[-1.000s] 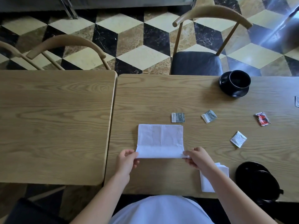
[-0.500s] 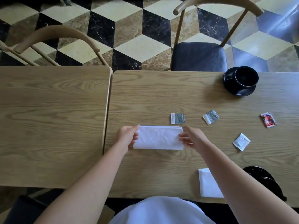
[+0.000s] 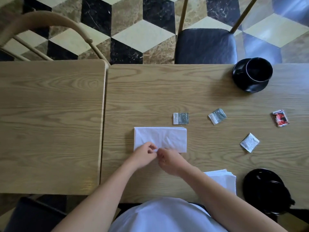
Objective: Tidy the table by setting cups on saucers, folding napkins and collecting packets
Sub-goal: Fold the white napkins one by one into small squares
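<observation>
The desk [image 3: 200,97] is carrying everything, with a second desk [image 3: 50,123] sitting against its left side. A black saucer [image 3: 267,190] at the near right is lying partly cut off by the desk edge, and what sits on it is hard to make out. A stack of napkins [image 3: 224,180] is lying half hidden under the right forearm. The folded napkin [image 3: 160,138] is lying flat in the middle. The left hand [image 3: 143,154] and right hand [image 3: 168,159] are meeting at its near edge, fingers curled and pinching it there. A cup on a saucer [image 3: 252,74] is standing far right. Four packets are lying beyond and to the right of the napkin: grey [image 3: 181,118], grey [image 3: 217,116], red [image 3: 280,118], white [image 3: 249,142].
</observation>
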